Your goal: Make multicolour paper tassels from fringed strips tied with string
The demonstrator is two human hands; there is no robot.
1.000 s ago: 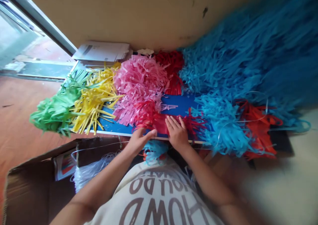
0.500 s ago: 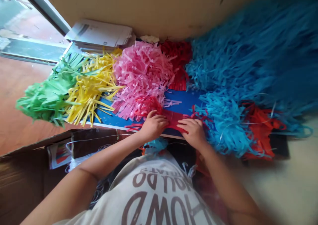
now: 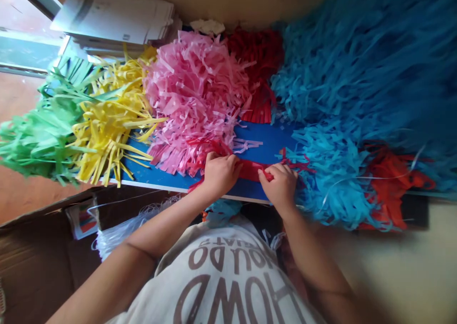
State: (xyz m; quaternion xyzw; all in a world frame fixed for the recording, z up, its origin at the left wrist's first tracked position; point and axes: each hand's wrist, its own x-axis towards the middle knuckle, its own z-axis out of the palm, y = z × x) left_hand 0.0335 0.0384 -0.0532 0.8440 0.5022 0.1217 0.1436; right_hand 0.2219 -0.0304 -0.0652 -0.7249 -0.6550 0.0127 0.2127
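Paper fringe (image 3: 250, 170) in red now looks narrower, folding seemingly under way; left hand (image 3: 222, 172) and right hand (image 3: 280, 183) pinch its band.

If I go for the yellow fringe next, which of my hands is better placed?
Left, most likely: your left hand is nearer the yellow fringe, while your right hand is farther off, beside the light blue fringe. Both are on the red strip.
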